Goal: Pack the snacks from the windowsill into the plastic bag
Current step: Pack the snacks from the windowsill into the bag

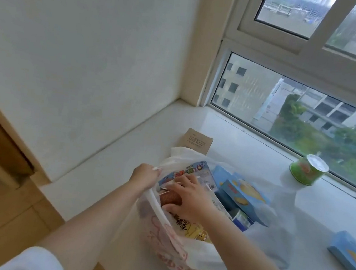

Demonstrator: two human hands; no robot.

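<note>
A white plastic bag [174, 254] with red print sits open on the windowsill [108, 171]. My left hand [145, 175] pinches its rim and holds the mouth open. My right hand [188, 196] is inside the bag, fingers wrapped over a brown sausage-shaped snack [170, 198]. Inside the bag lie a colourful flat packet [199, 171], a blue box with yellow chips [245, 198] and a yellow packet [196, 232]. A green can [307, 172] stands on the sill by the window. Another blue box [350, 253] lies at the right edge.
A brown cardboard box [196, 142] stands behind the bag. The window glass [305, 116] runs along the sill's far side. A white wall closes the left. Wooden furniture [1, 150] and a wooden floor lie below the sill's left edge.
</note>
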